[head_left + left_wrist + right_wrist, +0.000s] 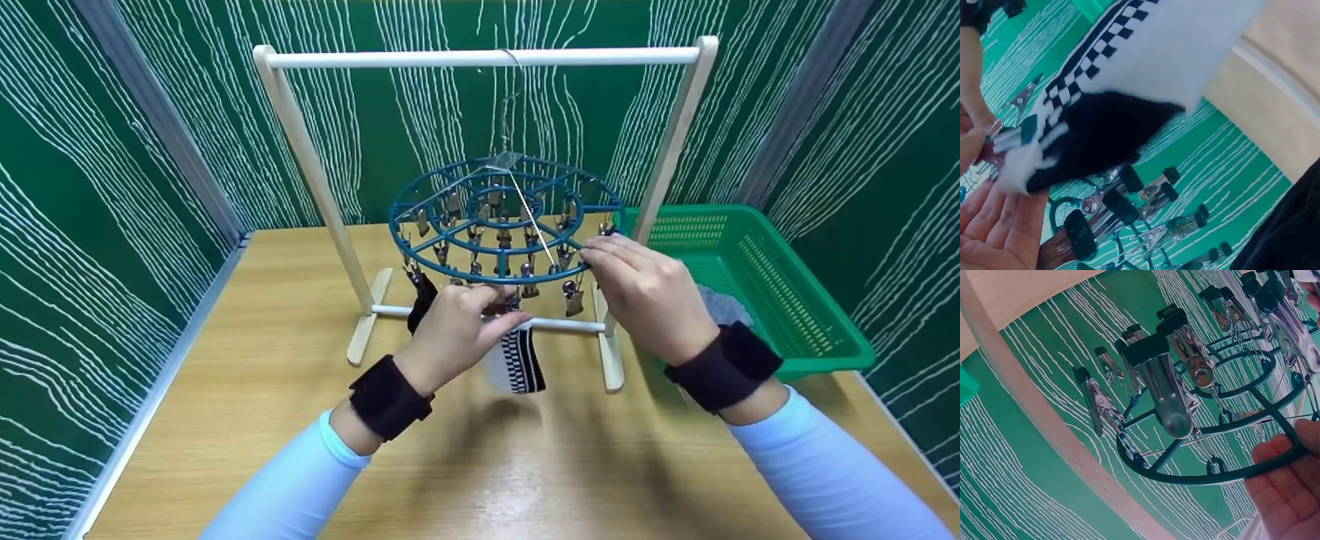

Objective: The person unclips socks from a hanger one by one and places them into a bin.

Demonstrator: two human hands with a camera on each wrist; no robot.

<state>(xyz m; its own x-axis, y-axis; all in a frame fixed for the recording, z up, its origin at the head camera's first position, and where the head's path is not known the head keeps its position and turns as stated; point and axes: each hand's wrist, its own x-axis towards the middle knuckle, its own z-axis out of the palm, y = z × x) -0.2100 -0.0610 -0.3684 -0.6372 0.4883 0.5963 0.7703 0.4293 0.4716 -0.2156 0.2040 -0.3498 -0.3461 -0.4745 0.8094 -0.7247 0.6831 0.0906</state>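
A round teal clip hanger (501,279) hangs from the white bar by a metal hook. My right hand (649,292) grips its outer ring at the right front; the right wrist view shows fingers (1280,481) below the ring and the thumb above. At the front edge, my left hand (457,330) pinches a metal clip (1010,138) with dark tips. A white sock (517,360) with a black-and-white checked band hangs at that clip. Left of it a black cloth item (424,300), partly hidden by my left hand, hangs from another clip.
A wooden stand (307,157) with a white top bar (420,58) holds the hanger. Several other metal clips (1165,391) dangle from the rings. At the right, a green basket (810,300) contains grey cloth (724,307). Green walls with white lines surround the wooden table (300,420).
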